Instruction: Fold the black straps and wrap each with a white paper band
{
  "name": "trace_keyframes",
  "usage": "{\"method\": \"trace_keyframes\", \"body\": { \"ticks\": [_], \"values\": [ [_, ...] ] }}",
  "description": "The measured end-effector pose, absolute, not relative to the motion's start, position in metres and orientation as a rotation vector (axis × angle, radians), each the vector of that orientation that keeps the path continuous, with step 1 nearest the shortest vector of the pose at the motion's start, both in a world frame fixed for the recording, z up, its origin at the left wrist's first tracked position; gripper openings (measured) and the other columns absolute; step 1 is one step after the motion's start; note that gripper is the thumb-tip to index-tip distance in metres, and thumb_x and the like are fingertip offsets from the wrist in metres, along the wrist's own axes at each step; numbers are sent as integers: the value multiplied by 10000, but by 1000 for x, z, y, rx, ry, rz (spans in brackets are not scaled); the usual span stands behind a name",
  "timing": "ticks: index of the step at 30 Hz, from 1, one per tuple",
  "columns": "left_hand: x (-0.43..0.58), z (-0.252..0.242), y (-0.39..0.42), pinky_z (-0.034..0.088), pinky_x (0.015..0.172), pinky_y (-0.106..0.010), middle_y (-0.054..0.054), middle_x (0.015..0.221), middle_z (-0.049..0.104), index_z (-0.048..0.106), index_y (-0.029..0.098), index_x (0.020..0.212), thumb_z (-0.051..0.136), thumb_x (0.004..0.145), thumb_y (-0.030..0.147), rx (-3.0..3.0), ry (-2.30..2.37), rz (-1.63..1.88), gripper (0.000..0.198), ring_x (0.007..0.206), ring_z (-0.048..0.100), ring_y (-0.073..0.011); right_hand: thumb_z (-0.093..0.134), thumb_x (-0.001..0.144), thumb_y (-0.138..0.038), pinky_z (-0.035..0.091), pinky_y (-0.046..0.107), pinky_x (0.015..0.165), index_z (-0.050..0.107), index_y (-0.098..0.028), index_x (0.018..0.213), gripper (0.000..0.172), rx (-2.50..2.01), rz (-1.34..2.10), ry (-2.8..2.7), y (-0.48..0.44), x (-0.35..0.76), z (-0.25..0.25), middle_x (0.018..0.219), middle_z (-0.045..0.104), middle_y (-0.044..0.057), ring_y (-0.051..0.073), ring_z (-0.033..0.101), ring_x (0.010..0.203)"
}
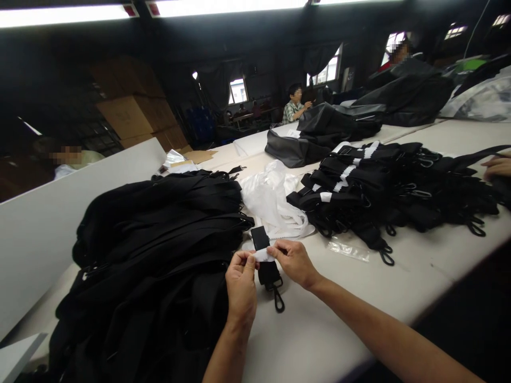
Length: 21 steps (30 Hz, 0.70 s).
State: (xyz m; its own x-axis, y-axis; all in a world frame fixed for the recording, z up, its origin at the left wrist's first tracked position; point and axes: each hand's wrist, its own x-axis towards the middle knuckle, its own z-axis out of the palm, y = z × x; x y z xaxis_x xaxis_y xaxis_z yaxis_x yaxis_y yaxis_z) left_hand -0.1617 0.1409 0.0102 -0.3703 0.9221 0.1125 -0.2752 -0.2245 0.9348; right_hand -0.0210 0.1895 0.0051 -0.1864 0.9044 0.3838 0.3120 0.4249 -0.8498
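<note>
A folded black webbing strap (268, 272) lies on the table before me, its black snap hook (279, 300) pointing toward me. Across the strap runs a short white strip (263, 256). My left hand (241, 279) pinches the strip's left end between thumb and fingers. At the other end, my right hand (294, 260) is closed on the strip, fingertips close to the strap. Just beyond my hands is a loose heap of white strips (275, 202). Whether the strip is fastened under the strap is hidden.
A big pile of black straps (159, 266) spreads at left beside a white panel (80, 218). Bundled straps with white bands (359, 181) lie at right, near another person's hand (499, 166). A clear plastic bag (348, 249) and black bags (319, 133) also occupy the table.
</note>
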Motion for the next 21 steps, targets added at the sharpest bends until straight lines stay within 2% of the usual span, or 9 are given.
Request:
{"method": "trace_keyframes", "body": {
  "ticks": [3, 9, 12, 15, 18, 21],
  "values": [
    [-164, 15, 142, 442, 668, -169, 4, 790, 575, 609, 147, 762, 836, 670, 339, 755, 968, 1673, 311, 660, 486, -64, 572, 888, -370, 313, 243, 582, 498, -174, 584, 369, -1013, 785, -1713, 189, -20, 6, 564, 440, -37, 109, 404, 571],
    [-164, 21, 139, 472, 669, -145, 3, 789, 564, 624, 147, 772, 839, 679, 321, 779, 860, 1572, 292, 658, 469, -57, 586, 882, -474, 381, 224, 601, 546, -173, 721, 344, -983, 914, -1593, 189, -16, 10, 655, 519, -22, 113, 473, 615],
    [-165, 21, 139, 493, 680, -145, 5, 779, 576, 633, 168, 794, 852, 653, 340, 775, 910, 1562, 312, 684, 494, -77, 538, 895, -570, 384, 208, 563, 577, -168, 805, 413, -956, 1020, -1632, 188, -17, 9, 663, 545, -22, 107, 486, 604],
    [-168, 20, 143, 515, 667, -159, 1, 733, 590, 639, 171, 762, 892, 568, 372, 713, 935, 1517, 377, 671, 519, -93, 489, 891, -648, 370, 205, 514, 586, -165, 785, 503, -885, 1051, -1718, 181, -17, 7, 632, 538, -19, 110, 488, 572],
    [-167, 21, 146, 529, 643, -175, -6, 740, 611, 651, 172, 748, 929, 475, 357, 633, 926, 1471, 430, 669, 545, -104, 467, 910, -637, 394, 215, 527, 595, -167, 801, 500, -925, 901, -1691, 170, -2, 13, 642, 565, -4, 129, 526, 593],
    [-164, 24, 146, 529, 606, -178, -15, 765, 631, 674, 176, 764, 953, 380, 334, 553, 932, 1490, 500, 683, 570, -118, 479, 934, -576, 447, 232, 620, 616, -164, 846, 444, -1069, 529, -1572, 171, 39, 47, 710, 622, 23, 157, 575, 683]
  ]
}}
